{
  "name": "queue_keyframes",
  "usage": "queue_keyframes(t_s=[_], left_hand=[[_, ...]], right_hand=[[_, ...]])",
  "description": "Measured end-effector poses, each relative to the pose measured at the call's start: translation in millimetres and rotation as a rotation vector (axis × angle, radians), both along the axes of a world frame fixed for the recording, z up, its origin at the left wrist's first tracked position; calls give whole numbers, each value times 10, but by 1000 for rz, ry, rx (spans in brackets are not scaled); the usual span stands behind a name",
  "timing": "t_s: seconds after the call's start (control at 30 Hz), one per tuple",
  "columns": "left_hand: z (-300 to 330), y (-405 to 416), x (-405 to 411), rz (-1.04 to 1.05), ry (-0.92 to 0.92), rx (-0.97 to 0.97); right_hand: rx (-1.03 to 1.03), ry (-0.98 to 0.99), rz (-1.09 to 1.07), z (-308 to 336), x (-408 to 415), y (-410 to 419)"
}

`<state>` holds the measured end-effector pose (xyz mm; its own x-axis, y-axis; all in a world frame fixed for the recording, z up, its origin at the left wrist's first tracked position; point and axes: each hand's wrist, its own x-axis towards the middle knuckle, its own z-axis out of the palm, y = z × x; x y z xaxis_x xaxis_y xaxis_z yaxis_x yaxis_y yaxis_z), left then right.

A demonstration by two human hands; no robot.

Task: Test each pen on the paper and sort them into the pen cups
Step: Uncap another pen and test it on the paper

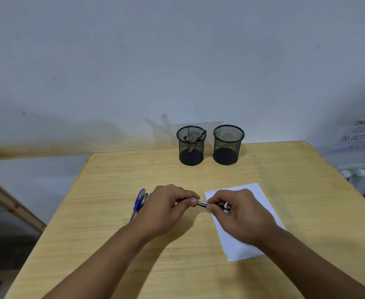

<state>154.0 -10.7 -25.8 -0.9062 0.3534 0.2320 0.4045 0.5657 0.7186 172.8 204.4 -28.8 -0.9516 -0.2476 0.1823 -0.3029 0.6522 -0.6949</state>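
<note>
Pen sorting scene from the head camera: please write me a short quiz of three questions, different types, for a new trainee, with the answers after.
1. True or false: both mesh cups already hold pens.
2. Multiple choice: where do the untested pens lie? A) on the paper B) on the table beside the left hand C) inside the right cup
3. Short answer: what do the two hands hold between them?

Key
1. False. The left cup holds two pens; the right cup looks empty.
2. B. They lie on the table next to the left hand.
3. One pen, with the left hand and the right hand each having a grip on one end, over the edge of the paper.
</note>
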Motion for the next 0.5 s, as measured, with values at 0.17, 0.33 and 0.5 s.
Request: queue_keyframes(t_s=[0.17,0.33,0.5], left_hand=[[8,4,-10,17,-9,-5],[3,-117,-104,200,-22,62],[-54,-208,-176,344,-49,-20]], right_hand=[[-11,10,1,-30,3,32],[-116,-18,-70,-25,-12,122],[-221,-31,-141,-4,46,175]])
